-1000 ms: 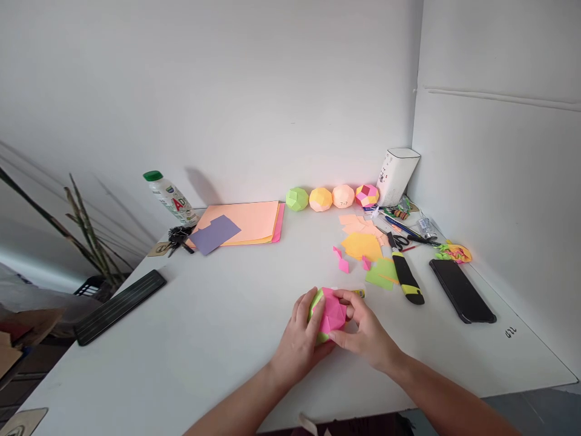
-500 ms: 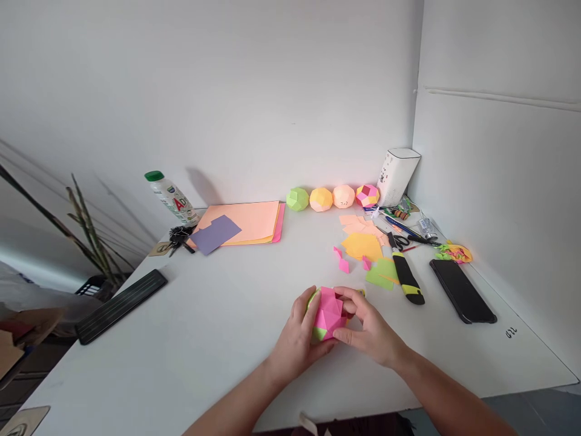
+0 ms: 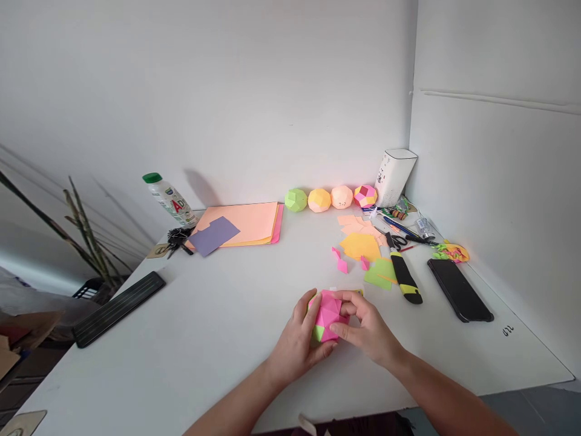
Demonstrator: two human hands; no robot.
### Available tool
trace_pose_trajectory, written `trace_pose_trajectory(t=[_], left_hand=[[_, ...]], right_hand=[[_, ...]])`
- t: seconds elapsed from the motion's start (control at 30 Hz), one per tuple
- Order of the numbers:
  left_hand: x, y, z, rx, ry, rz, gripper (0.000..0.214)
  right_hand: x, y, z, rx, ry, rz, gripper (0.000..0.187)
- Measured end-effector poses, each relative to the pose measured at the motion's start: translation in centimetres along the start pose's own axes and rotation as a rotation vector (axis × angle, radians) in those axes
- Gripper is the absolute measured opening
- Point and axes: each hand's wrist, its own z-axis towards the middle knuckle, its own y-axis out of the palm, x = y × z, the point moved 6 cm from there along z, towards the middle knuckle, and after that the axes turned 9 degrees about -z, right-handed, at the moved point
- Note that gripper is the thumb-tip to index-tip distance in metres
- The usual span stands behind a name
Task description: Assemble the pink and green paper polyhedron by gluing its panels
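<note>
Between my two hands is a faceted paper ball (image 3: 327,316), mostly pink with a green facet low on its left side. My left hand (image 3: 297,332) wraps round its left, fingers over the top left and thumb underneath. On the right side, my right hand (image 3: 363,324) grips it, with the thumb on the front face and the fingers behind the upper edge. The far side of the ball is hidden. A small yellow-edged item (image 3: 360,292) shows partly behind my right fingers.
Finished-looking paper balls (image 3: 319,200) line the wall. Paper scraps (image 3: 361,247), a utility knife (image 3: 405,278), scissors (image 3: 397,241) and a phone (image 3: 459,290) lie at right. Coloured sheets (image 3: 240,221), keys (image 3: 178,238), a bottle (image 3: 170,200) and a black strip (image 3: 118,307) are at left.
My right fingers have pressed in on the ball's right side, and the pink flap at its top now lies flatter. The view has shifted very slightly.
</note>
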Motion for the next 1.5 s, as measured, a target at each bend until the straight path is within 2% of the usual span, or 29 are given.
trace_pose_trajectory(t=[0.3,0.63,1.03,1.33,1.5], left_hand=[[1.2,0.1,0.0,0.039,0.110,0.192,0.079],[1.5,0.2,0.0,0.061,0.132,0.257,0.077],[1.4,0.3,-0.1,0.088,0.147,0.326,0.079],[1.7,0.3,-0.1,0.121,0.191,0.342,0.079],[1.7,0.2,0.1,0.124,0.202,0.345,0.080]], right_hand=[[0.4,-0.4,0.2,0.084,0.034,-0.010,0.031],[1.4,-0.6,0.4,0.139,0.024,-0.027,0.023],[0.9,-0.5,0.5,0.106,-0.019,-0.010,0.019],[1.2,-0.6,0.4,0.146,-0.014,-0.018,0.017],[0.7,-0.1,0.3,0.075,-0.048,-0.018,0.019]])
